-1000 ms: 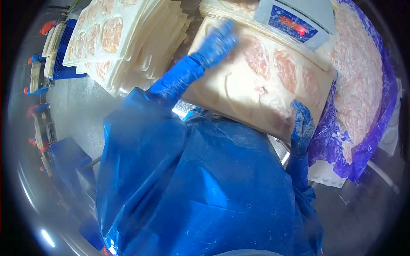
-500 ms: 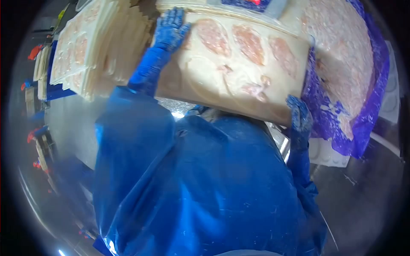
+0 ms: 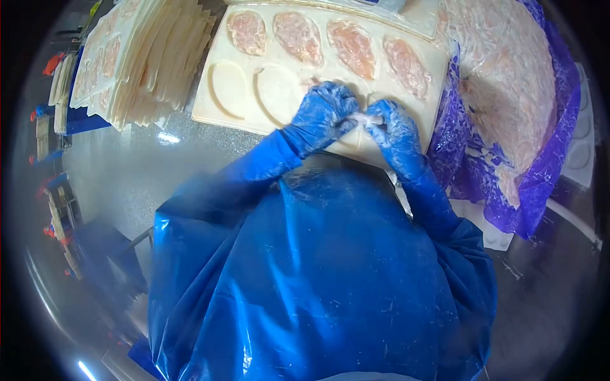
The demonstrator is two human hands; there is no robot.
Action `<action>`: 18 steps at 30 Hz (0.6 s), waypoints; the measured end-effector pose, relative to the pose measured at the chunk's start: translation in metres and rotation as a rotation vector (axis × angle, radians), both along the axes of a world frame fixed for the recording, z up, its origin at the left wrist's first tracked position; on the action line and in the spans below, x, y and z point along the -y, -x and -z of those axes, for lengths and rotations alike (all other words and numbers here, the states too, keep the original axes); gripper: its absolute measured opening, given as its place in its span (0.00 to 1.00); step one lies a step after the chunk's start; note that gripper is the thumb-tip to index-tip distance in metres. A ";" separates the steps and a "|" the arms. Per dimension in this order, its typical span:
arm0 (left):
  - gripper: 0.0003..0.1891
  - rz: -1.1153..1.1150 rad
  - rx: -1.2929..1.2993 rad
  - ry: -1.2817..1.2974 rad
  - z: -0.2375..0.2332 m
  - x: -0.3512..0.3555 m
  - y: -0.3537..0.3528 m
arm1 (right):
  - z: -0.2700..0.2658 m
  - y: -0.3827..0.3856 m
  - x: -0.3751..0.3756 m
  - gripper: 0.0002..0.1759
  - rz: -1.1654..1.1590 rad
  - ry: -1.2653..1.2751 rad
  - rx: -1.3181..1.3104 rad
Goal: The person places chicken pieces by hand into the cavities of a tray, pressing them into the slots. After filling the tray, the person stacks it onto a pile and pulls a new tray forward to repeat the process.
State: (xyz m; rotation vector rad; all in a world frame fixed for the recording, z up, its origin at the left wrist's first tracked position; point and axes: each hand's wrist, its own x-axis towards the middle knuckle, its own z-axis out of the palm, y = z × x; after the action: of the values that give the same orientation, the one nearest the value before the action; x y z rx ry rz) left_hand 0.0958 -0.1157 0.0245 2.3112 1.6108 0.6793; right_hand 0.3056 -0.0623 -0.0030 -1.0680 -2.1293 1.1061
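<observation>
My left hand [image 3: 325, 114] and my right hand [image 3: 395, 134], both in wet blue gloves, meet over the near side of a cream moulded tray [image 3: 202, 101]. Between their fingertips is a small pale scrap of raw meat [image 3: 365, 119], pinched from both sides. Along the tray's far row, flat oval pieces of pink raw meat [image 3: 297, 38] fill the hollows. In the near row, two hollows at the left [image 3: 227, 89] hold nothing. My hands cover much of the rest of that row. A bit of meat [image 3: 310, 82] shows just beyond my left hand.
At the right lies a large heap of pale raw meat [image 3: 508, 89] on purple plastic sheeting [image 3: 540, 184]. A tall stack of filled trays [image 3: 146, 70] stands at the left. More trays [image 3: 343, 11] lie behind the working tray. The metal table [image 3: 165, 152] extends leftward.
Both hands have left the tray's side edges and come together over its near row, taking hold of the small scrap. The far-left meat piece and left hollows are now uncovered.
</observation>
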 end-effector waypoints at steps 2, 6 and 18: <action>0.14 -0.005 0.084 0.041 0.001 0.000 0.000 | -0.037 -0.004 -0.002 0.10 -0.074 -0.125 0.042; 0.13 -0.085 0.358 0.164 -0.020 0.005 0.002 | -0.059 0.000 0.008 0.09 -0.027 0.380 -0.320; 0.20 0.049 0.335 0.139 0.041 0.028 0.039 | -0.041 0.024 0.046 0.24 -0.099 -0.433 0.195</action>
State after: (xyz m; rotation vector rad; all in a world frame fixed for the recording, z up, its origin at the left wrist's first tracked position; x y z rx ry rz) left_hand 0.0571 -0.1440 -0.0162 2.0055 1.3977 0.8601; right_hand 0.2818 -0.1079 0.0377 -0.9002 -2.4470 0.5526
